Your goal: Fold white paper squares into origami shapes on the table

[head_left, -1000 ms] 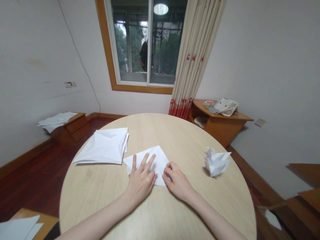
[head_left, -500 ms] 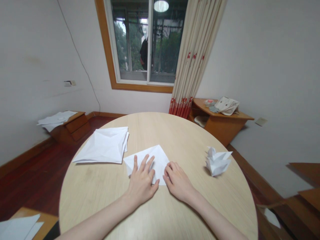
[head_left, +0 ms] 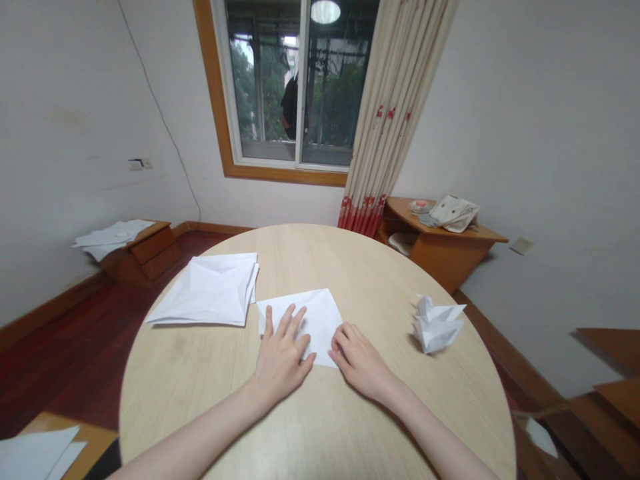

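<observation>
A folded sheet of white paper (head_left: 320,320) lies flat on the round wooden table (head_left: 320,427). My left hand (head_left: 284,353) rests on its left part with the fingers spread, covering some of the sheet. At the paper's right edge, my right hand (head_left: 357,357) has its fingers curled and pressed together on the rim of the sheet. The fingertips of that hand hide the bit of edge between them.
Left of the hands is a stack of white paper sheets (head_left: 210,290). Folded white paper shapes (head_left: 436,325) stand in a cluster on the right. Beyond the table are a corner cabinet (head_left: 450,250), a small drawer cabinet (head_left: 150,250) and a curtain (head_left: 387,113).
The paper has turned slightly clockwise and shifted a little to the right under my hands. My right hand has moved slightly right with the edge; my left hand stays spread on the sheet.
</observation>
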Demonstrator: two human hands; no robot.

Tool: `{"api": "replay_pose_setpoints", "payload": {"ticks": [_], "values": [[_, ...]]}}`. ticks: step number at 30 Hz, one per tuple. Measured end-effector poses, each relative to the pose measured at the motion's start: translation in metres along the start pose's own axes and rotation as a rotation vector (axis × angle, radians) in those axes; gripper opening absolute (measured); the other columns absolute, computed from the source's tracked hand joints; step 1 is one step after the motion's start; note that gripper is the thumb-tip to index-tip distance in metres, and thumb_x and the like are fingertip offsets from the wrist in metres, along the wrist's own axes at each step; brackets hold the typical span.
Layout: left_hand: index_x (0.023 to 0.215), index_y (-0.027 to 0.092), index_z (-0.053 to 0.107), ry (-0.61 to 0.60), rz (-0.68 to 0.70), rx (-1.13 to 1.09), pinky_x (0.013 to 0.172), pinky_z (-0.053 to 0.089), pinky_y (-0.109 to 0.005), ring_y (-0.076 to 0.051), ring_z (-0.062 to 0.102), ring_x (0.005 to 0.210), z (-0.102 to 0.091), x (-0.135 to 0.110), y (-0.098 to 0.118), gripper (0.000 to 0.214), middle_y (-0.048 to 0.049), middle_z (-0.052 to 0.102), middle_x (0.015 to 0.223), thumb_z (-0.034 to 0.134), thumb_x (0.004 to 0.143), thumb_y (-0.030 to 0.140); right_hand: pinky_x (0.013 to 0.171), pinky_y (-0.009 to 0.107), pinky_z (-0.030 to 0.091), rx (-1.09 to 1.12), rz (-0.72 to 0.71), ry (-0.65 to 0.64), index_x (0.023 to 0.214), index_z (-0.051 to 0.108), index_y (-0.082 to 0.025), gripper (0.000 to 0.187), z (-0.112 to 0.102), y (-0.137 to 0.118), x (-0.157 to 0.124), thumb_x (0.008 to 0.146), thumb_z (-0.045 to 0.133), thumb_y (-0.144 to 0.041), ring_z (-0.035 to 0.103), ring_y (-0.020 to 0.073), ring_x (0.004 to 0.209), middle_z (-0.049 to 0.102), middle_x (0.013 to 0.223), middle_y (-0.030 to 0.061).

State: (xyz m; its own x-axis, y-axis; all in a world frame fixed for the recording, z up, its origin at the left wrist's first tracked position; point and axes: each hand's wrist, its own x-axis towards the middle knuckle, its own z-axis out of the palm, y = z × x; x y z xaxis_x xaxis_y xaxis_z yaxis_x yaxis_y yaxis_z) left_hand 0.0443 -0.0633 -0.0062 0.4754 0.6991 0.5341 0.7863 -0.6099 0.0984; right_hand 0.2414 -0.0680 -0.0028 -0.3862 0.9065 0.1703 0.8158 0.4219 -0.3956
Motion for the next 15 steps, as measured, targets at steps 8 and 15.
{"api": "replay_pose_setpoints", "payload": {"ticks": [8, 15], "values": [[0.096, 0.025, 0.071, 0.014, 0.045, -0.018, 0.109, 0.005, -0.067, -0.036, 0.031, 0.135, 0.012, 0.003, -0.018, 0.02, -0.0104, 0.042, 0.144, 0.067, 0.082, 0.039, 0.077, 0.033, 0.043, 0.04, -0.014, 0.025, 0.081, 0.051, -0.019, 0.008, 0.006, 0.004, 0.002, 0.088, 0.054, -0.017, 0.051, 0.0195, 0.086, 0.053, 0.09, 0.0041], [0.1, 0.029, 0.072, 0.005, 0.034, -0.044, 0.109, 0.004, -0.067, -0.036, 0.032, 0.134, 0.013, 0.004, -0.021, 0.021, -0.0083, 0.041, 0.145, 0.065, 0.083, 0.038, 0.079, 0.031, 0.041, 0.097, 0.002, 0.021, 0.08, 0.053, -0.019, 0.009, 0.008, 0.004, 0.003, 0.087, 0.055, -0.015, 0.05, 0.0185, 0.088, 0.053, 0.089, 0.0031]]}}
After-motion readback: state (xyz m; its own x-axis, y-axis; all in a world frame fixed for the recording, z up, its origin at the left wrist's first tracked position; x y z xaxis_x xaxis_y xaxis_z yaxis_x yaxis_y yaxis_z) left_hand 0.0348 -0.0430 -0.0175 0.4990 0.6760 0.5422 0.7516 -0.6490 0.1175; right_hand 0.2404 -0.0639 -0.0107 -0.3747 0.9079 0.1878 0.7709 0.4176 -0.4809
